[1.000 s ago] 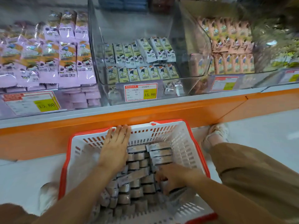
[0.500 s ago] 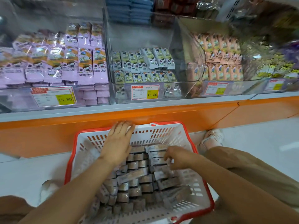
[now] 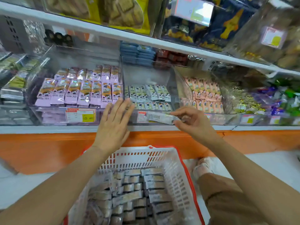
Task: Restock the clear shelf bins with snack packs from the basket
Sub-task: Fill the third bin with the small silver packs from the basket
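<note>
Right hand pinches one snack pack by its end, just in front of the half-filled middle clear bin. Left hand, spread and empty, hovers at that bin's left corner; basket sits below. Such a light end-pinch could drop the pack short.

Shop aisle: tiered shelves lined with clear bins of wrapped snack packs, price tags (white, yellow patch) on bin fronts, red-rimmed basket on floor.
</note>
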Motion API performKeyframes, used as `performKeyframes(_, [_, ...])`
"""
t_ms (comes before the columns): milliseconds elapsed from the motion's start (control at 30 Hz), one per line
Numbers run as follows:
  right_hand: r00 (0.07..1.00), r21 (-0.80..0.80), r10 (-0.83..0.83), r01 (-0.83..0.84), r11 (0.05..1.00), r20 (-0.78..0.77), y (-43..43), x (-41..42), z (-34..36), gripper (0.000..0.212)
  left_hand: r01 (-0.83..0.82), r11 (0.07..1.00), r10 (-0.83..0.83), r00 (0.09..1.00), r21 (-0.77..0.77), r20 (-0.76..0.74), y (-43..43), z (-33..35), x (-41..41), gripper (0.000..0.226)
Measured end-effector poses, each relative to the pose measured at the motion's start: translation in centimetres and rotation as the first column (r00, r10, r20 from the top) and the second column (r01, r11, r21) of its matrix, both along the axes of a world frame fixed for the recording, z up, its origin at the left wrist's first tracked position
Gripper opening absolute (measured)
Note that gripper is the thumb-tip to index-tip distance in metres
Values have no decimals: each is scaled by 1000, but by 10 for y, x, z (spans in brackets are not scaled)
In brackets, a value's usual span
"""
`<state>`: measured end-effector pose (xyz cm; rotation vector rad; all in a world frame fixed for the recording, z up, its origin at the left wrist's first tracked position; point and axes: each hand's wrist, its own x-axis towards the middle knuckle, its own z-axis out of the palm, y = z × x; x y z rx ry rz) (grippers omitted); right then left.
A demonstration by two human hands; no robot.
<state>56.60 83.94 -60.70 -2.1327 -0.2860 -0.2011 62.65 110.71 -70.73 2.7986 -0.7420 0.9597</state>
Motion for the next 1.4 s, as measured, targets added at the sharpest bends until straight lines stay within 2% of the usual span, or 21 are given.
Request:
performKeyframes(133, [980,26,-153,151,988,130,26,25,14,22,-84,995,86,996,59,-25,1,-1,10,103])
performKeyframes(300, [909,-257,-343,399,880,238,43,87,0,20,-80,997,79,996,22,44,-3,-9,15,97])
performKeyframes(433, [889,-314,-401,454,834,221,55,134,-10,22,-74,997,77,992,-32,97,-9,-18,22,94])
performKeyframes(500, [882,-348,-404,468,812,243,61,155,-12,21,-63,996,72,987,-70,142,-11,-22,26,83])
performKeyframes(633, [887,-434,-382,460,775,258,73,187,-21,21,-38,994,57,981,-101,188,-13,-29,33,68])
performKeyframes(733, [913,-586,-350,403,703,209,78,199,-31,29,-32,993,56,976,-116,208,-13,-31,35,67])
performKeyframes(800, [925,-634,-349,361,684,150,79,203,-39,38,-28,991,56,973,-127,224,-14,-32,36,68])
performKeyframes(1000, [938,-675,-336,303,673,86,77,210,-49,56,-11,985,56,965,-174,257,-16,-31,38,57])
performKeyframes(1200, [948,-662,-306,283,694,84,76,205,-46,52,-19,985,60,969,-173,238,-15,-27,34,55])
performKeyframes(1400, [962,-619,-265,244,746,61,66,191,-34,48,-43,992,59,989,-119,139,-13,-22,27,60])
